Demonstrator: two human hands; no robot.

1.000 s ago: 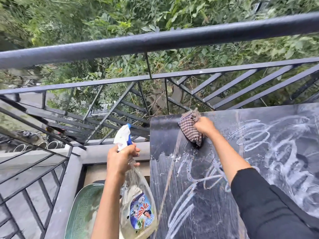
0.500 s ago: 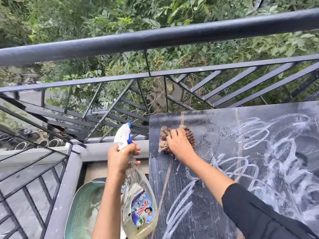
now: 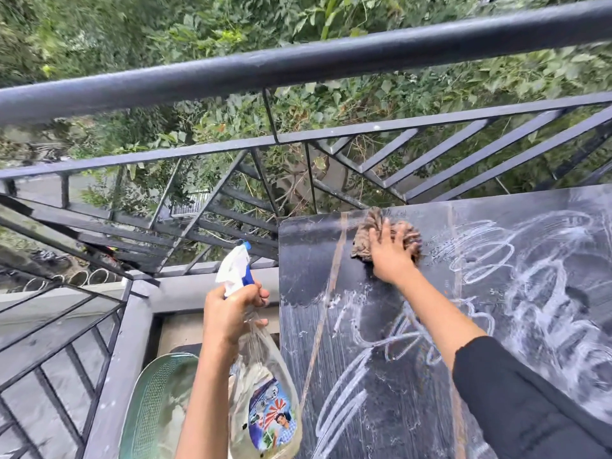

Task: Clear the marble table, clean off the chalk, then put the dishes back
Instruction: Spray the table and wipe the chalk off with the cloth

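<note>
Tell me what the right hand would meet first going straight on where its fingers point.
The right hand presses the brown checked cloth, bunched ahead of its fingers. Beyond that comes the far edge of the dark marble table, then probably the black metal railing; the gap is unclear.

Bare left hand (image 3: pixel 228 313), bare right hand (image 3: pixel 390 256), uncovered left forearm (image 3: pixel 205 402), black right sleeve (image 3: pixel 516 399)

Table (image 3: pixel 308 253): dark polished stone, wet gloss at 11 o'clock. Chalk (image 3: pixel 480 256): matt white, smeared. Cloth (image 3: pixel 362 246): checked woven fabric. Spray bottle (image 3: pixel 261 376): clear glossy plastic. Railing (image 3: pixel 298 66), 12 o'clock: dark painted metal. Basket (image 3: pixel 149 402), 7 o'clock: green perforated plastic.
</note>
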